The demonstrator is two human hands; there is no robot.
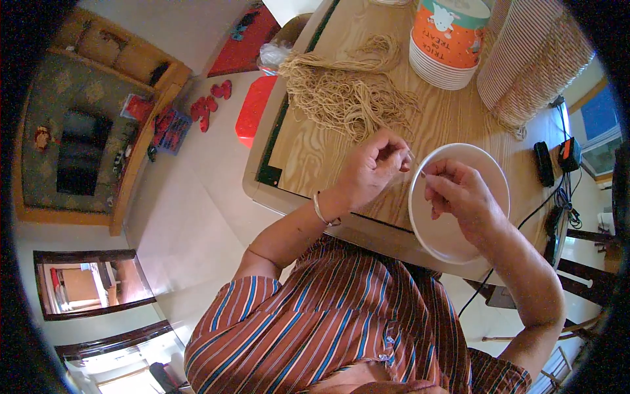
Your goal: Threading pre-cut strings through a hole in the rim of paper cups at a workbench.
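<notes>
A white paper bucket has its open mouth toward me at the table's near edge. My right hand is in front of that mouth, thumb and fingers pinched together. Just left of the rim, my left hand is also closed in a pinch, apart from the bucket. What either pinch holds, if anything, is too small to make out. Beyond my left hand lies a loose tangled heap of tan twine.
At the back stands a stack of orange and green printed paper buckets. Right of it is a large bundle of ribbed cord. A black box-shaped device with cables sits at the right edge. A red stool stands left of the table.
</notes>
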